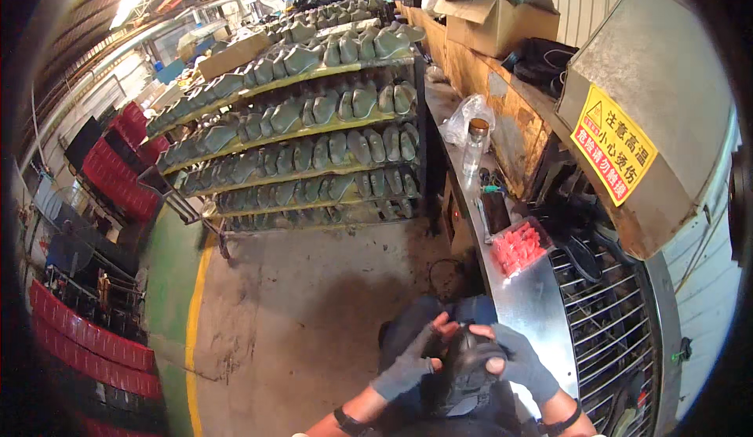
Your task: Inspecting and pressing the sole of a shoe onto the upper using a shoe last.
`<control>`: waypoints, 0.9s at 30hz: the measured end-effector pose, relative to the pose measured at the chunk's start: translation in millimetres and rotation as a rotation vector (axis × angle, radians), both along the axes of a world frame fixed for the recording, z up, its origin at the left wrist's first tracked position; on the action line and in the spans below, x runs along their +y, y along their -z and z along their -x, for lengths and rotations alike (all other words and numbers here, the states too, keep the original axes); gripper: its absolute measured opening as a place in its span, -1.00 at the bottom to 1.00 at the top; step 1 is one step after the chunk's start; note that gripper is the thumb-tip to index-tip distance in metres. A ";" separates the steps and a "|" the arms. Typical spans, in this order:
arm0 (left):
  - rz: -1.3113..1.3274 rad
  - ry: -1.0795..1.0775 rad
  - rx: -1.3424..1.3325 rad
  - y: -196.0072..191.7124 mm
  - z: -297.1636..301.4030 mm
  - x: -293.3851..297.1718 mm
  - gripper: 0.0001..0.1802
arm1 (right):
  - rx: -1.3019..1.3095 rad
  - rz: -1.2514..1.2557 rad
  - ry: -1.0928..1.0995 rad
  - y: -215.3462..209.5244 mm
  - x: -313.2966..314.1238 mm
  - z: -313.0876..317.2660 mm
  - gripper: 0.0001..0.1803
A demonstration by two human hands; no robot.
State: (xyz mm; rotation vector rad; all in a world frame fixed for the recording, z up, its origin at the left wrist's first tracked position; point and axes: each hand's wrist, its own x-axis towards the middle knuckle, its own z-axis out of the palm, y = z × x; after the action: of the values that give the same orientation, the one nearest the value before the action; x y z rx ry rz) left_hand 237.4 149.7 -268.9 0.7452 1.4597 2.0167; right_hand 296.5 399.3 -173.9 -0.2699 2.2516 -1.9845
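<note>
Pink pieces (518, 249) fill a clear container (541, 259) by the bench's (533, 311) left edge; shoes (318, 111) crowd a rack (421, 115); above your lap (418, 313), your right hand (524, 365) grasps a dark shoe (466, 362), left hand's (406, 370) grip unclear

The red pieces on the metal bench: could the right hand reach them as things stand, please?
Probably yes: the red pieces lie ahead of the right hand with nothing visible between, though that hand seems to touch a dark item.
</note>
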 end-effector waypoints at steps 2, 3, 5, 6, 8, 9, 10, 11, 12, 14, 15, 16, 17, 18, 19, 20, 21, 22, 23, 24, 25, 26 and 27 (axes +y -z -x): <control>-0.075 0.228 -0.448 23.8 -30.8 2.9 0.22 | 0.051 -0.019 -0.056 -12.9 -3.1 -11.8 -0.27; -0.135 0.168 -0.553 27.5 -40.4 10.3 0.25 | 0.071 0.008 -0.002 -18.0 -10.1 -14.8 -0.28; -0.096 0.030 -0.436 36.2 -24.5 18.3 0.23 | -0.055 0.126 0.187 9.7 -6.6 -7.8 -0.27; -0.053 -0.118 -0.339 40.0 -20.6 18.1 0.22 | -0.204 0.256 0.367 22.5 -2.8 -8.3 -0.23; 0.051 -0.212 -0.154 -43.5 -0.7 17.2 0.02 | -0.180 0.938 0.155 -19.5 4.3 -28.0 -0.11; 0.138 -0.296 0.393 -65.4 10.2 18.4 -0.09 | -0.170 0.966 0.261 -14.1 -0.2 -31.3 -0.12; 0.214 -0.366 0.943 -84.6 17.6 17.9 -0.18 | -0.160 0.992 0.367 -7.8 -4.4 -34.6 -0.12; 0.228 -0.364 0.933 -102.6 22.1 11.5 -0.18 | -0.176 0.999 0.368 -6.6 -8.0 -36.6 -0.12; 0.252 -0.338 1.218 -119.4 27.3 9.0 -0.21 | -0.309 0.938 0.286 -8.1 -7.3 -38.9 -0.14; 0.275 -0.300 1.492 -148.8 31.1 0.7 -0.24 | -0.454 0.881 0.206 -3.4 -8.4 -47.5 -0.17; 0.266 -0.244 1.485 -161.1 31.5 -4.4 -0.25 | -0.461 0.950 0.147 -0.3 -12.1 -51.8 -0.16; 0.255 -0.187 1.477 -165.3 31.1 -8.5 -0.26 | -0.467 1.018 0.088 -1.9 -16.7 -55.0 -0.14; -0.015 -0.501 1.145 -146.5 35.6 -12.2 -0.25 | -0.398 0.952 0.121 -7.3 -25.8 -57.8 -0.07; -0.211 -0.844 0.686 -143.4 20.1 5.3 -0.28 | -0.362 0.883 0.119 -15.5 -35.1 -59.2 0.02; -0.143 -0.824 0.436 -112.6 27.4 -6.1 -0.30 | -0.390 0.895 0.091 -6.0 -36.9 -61.8 0.02; -0.080 -0.797 0.185 -68.8 37.7 -18.9 -0.32 | -0.417 0.903 0.064 10.1 -38.1 -63.8 0.02; -0.149 -0.565 -0.252 -37.8 23.6 -24.1 -0.35 | -0.420 0.907 0.072 23.5 -37.3 -66.3 0.02; -0.209 -0.334 -0.671 -14.1 11.2 -29.0 -0.38 | -0.418 0.819 0.062 38.9 -39.7 -66.9 -0.12; -0.211 -0.465 -0.467 0.2 15.1 -17.4 -0.39 | -0.410 0.721 0.063 50.1 -41.2 -67.1 -0.25; -0.207 -0.453 -0.471 8.0 10.2 -9.0 -0.39 | -0.408 0.723 0.076 64.6 -37.7 -70.6 -0.25; -0.175 -0.399 -0.621 15.4 -0.6 -8.2 -0.38 | -0.402 0.507 0.147 78.8 -36.6 -76.4 -0.42; -0.140 -0.343 -0.768 21.2 -5.7 -6.0 -0.38 | -0.394 0.290 0.217 89.0 -36.2 -77.0 -0.59; -0.066 -0.382 -0.568 0.3 -10.9 5.7 -0.33 | -0.365 0.345 0.227 95.9 -34.1 -74.1 -0.72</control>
State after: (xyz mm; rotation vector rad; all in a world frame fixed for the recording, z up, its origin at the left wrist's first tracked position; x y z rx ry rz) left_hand 248.3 155.4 -269.2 -0.1113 1.2560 2.3052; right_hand 370.6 365.1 -269.8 0.3087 1.7777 -2.3043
